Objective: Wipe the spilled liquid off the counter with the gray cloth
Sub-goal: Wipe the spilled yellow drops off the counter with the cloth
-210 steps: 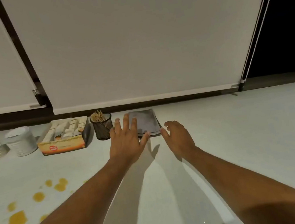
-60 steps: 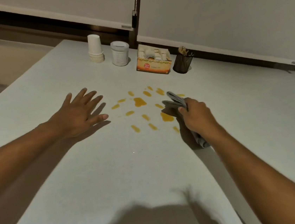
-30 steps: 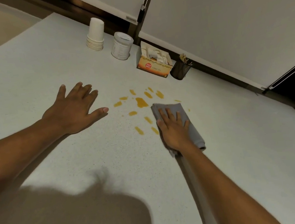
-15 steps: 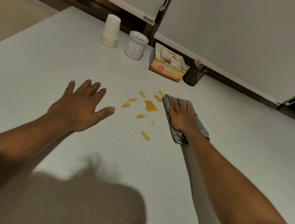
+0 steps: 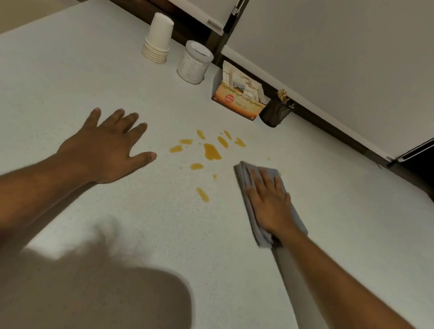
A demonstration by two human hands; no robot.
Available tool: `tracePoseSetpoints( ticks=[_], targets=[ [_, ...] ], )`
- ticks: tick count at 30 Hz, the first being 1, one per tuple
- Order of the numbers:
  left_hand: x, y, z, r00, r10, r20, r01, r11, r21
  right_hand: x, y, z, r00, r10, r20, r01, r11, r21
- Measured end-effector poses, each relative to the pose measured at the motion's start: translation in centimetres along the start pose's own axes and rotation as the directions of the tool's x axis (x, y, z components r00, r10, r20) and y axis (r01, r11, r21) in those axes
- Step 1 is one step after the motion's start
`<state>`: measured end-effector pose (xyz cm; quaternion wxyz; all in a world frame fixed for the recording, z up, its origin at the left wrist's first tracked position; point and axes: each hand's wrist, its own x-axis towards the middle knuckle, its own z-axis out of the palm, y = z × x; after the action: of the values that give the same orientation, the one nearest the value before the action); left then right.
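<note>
Several orange drops and one larger puddle of spilled liquid (image 5: 211,151) lie on the white speckled counter (image 5: 39,84). The folded gray cloth (image 5: 244,177) rests flat on the counter just right of the spill. My right hand (image 5: 270,204) presses palm-down on the cloth with fingers stretched out. My left hand (image 5: 108,147) lies flat on the counter left of the spill, fingers spread, holding nothing.
Along the back wall stand a stack of white paper cups (image 5: 158,39), a white lidded tub (image 5: 194,62), an orange box of sachets (image 5: 239,95) and a black mesh holder (image 5: 275,113). A dark shadow covers the counter's near left part.
My right hand has slid the cloth back toward me and to the right, off the spill; some drops at the right of the spill are gone. My left hand stays in place.
</note>
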<state>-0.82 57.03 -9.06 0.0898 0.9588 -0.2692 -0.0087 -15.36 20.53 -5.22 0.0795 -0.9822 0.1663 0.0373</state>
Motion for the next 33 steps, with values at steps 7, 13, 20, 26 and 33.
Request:
tracePoseSetpoints(
  ticks=[7, 13, 20, 26, 33],
  targets=[
    [-0.2, 0.3, 0.1, 1.000, -0.014, 0.009, 0.014, 1.000, 0.008, 7.6, -1.5, -0.3, 0.990, 0.141, 0.009, -0.141, 0.990, -0.021],
    [0.1, 0.0, 0.1, 1.000, -0.011, -0.017, 0.012, 0.998, 0.062, -3.2, -0.6, 1.3, 0.996, -0.090, 0.012, 0.090, 0.996, -0.001],
    [0.2, 0.1, -0.1, 0.999, -0.019, -0.027, 0.020, 0.998, 0.059, 2.9, 4.7, -1.4, 0.991, 0.131, -0.029, -0.131, 0.991, -0.010],
    [0.0, 0.1, 0.3, 0.999, -0.014, -0.038, 0.016, 0.998, 0.058, 13.5, 4.2, -0.8, 0.975, 0.222, -0.026, -0.223, 0.973, -0.061],
    [0.1, -0.2, 0.3, 0.999, 0.004, -0.038, -0.001, 0.998, 0.068, -2.1, -2.5, 1.4, 0.991, -0.136, 0.000, 0.136, 0.990, -0.023]
  ],
)
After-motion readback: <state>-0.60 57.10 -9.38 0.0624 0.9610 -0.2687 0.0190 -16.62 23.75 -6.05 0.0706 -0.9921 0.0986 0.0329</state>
